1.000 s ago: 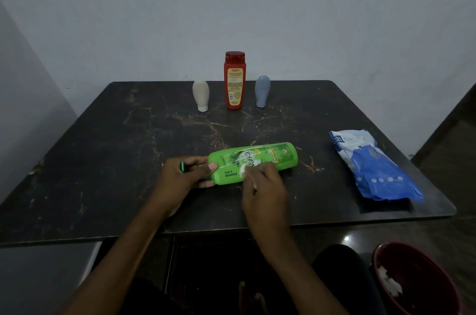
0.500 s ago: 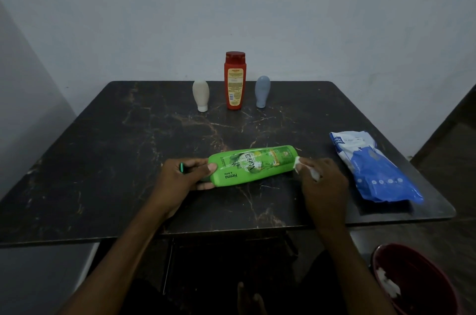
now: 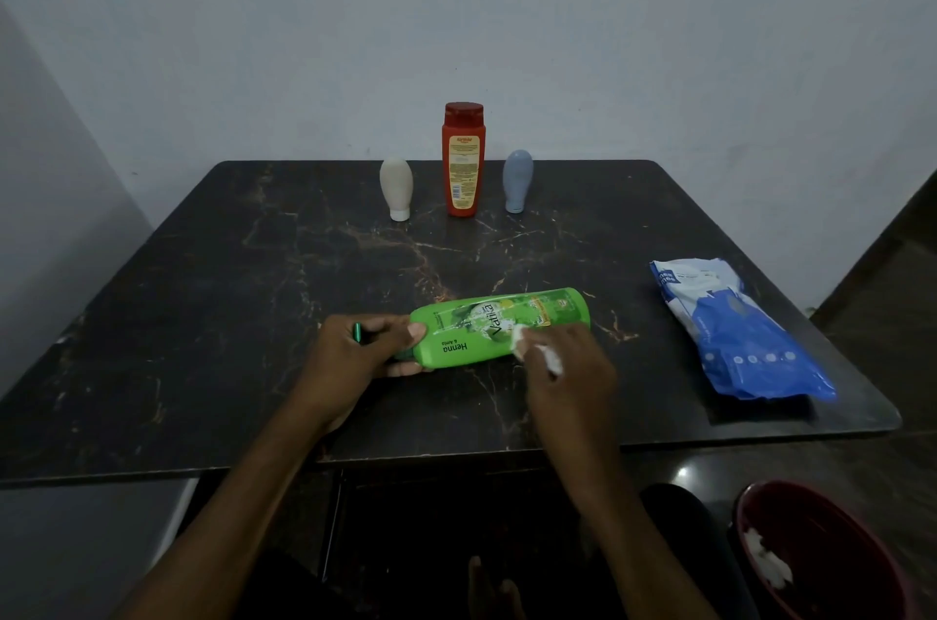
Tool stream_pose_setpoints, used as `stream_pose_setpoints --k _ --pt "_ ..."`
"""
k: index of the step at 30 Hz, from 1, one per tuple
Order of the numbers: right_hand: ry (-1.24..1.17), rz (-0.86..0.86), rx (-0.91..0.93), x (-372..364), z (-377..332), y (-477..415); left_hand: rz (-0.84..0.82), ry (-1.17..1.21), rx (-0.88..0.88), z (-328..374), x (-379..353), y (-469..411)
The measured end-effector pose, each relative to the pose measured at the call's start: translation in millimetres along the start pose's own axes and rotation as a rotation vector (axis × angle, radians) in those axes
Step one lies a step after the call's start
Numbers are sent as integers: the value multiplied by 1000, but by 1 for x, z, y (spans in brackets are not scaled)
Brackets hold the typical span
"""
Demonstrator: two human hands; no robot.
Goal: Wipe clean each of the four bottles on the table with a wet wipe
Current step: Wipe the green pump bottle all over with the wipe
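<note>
- 4 bottles: green point(image 3: 487, 330) lies between the 2 hands; cream point(image 3: 396, 186), red point(image 3: 462, 163), grey point(image 3: 517, 178) stand beyond.
- The left hand point(image 3: 350, 361) grips green; the right hand point(image 3: 568, 366) pinches 1 wipe point(image 3: 552, 361) against it.

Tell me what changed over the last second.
The right hand, pinching the wet wipe, swept right to the base of the green Vatika bottle, then back left onto its label. Unchanged: the left hand grips the cap end; red bottle, cream bottle, blue-grey bottle and blue wipes pack stayed put.
</note>
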State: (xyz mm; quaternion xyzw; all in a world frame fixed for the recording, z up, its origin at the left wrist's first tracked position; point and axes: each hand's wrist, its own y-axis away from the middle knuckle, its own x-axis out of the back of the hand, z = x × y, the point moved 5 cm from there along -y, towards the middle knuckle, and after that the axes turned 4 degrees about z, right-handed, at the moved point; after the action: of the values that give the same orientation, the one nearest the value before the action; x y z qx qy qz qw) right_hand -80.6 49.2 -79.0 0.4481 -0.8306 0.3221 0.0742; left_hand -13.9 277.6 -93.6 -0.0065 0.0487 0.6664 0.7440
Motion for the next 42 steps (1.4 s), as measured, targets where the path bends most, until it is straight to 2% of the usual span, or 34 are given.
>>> stream_pose_setpoints --k 5,10,15,19,21,26,32,38,42 --pt "43 144 -100 38 30 -29 -14 -34 -15 1 -2 1" --pt "71 24 -75 2 0 -6 -20 -60 -47 5 -5 5" --pt "28 -58 212 -41 -53 34 1 -78 -88 9 -7 9" --pt "14 -89 307 -52 -62 37 5 -77 -102 11 -8 10" --pt "6 -102 307 -48 -57 32 4 -86 -103 11 -8 10" --pt "18 -5 188 -31 -43 15 10 -89 -90 11 -9 10" --pt "82 -126 326 -53 -70 35 15 -122 -141 14 -9 14" --pt "74 -29 157 -34 -44 8 30 -103 -101 8 -9 9" --pt "88 -70 258 -51 -68 27 32 -147 -128 9 -8 11"
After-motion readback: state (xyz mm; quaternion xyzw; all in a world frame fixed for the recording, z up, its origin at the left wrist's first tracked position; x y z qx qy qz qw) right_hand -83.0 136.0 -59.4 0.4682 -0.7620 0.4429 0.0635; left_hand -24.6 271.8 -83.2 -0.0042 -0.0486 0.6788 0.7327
